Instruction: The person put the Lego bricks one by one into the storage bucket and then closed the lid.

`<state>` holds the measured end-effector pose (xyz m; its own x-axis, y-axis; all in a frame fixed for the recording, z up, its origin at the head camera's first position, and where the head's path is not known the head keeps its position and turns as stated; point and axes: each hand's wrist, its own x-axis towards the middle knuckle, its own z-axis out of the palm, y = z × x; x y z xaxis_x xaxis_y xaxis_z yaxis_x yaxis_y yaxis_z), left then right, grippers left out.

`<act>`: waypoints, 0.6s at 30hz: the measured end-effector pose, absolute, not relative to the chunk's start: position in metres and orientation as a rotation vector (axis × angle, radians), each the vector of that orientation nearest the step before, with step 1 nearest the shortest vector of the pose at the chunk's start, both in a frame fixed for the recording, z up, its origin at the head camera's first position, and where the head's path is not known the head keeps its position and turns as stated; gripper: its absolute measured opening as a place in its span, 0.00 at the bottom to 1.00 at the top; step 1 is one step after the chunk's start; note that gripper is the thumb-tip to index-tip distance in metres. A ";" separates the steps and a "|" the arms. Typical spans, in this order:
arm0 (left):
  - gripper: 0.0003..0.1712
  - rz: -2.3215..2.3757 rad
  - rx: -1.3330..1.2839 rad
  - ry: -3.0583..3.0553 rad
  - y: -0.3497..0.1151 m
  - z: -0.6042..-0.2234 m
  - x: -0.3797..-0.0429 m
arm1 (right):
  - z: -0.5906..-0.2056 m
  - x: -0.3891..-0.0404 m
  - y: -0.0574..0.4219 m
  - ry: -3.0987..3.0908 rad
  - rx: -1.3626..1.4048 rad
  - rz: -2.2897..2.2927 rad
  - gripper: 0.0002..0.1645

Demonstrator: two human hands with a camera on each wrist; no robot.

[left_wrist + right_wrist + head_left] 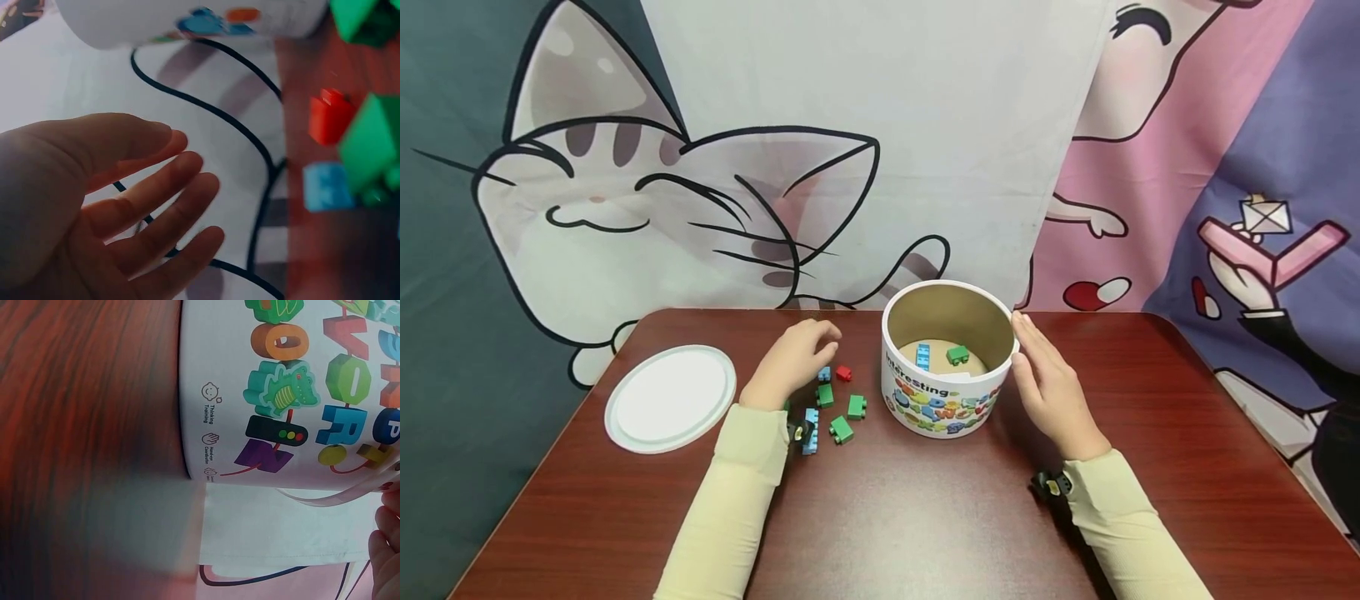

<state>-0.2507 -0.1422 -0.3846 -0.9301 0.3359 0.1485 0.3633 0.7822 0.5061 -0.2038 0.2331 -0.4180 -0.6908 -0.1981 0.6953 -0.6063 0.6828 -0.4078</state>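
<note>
A white round bucket with printed colorful shapes stands near the table's far edge. On its floor lie a blue toy brick and a green brick. My right hand rests against the bucket's right side, fingers straight; in the right wrist view its fingertips show near the rim. Left of the bucket, my left hand hovers with nothing in it, its fingers loosely bent. Beside it are a red brick, a small blue brick, several green bricks and a longer blue brick, partly hidden by the wrist.
A white round lid lies flat on the brown table, left of the left hand. Behind the table's far edge hangs a cloth backdrop with cartoon drawings. The bucket's thin handle hangs down in the right wrist view.
</note>
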 end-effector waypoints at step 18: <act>0.14 -0.744 -0.456 -3.221 -0.156 -0.411 -0.259 | -0.418 -0.203 0.234 -2.280 0.600 0.854 0.30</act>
<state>-0.2590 -0.1561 -0.4111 -0.9440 0.3045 -0.1273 0.2179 0.8646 0.4528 -0.2033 0.2335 -0.4176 -0.7022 -0.1914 0.6857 -0.5947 0.6871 -0.4173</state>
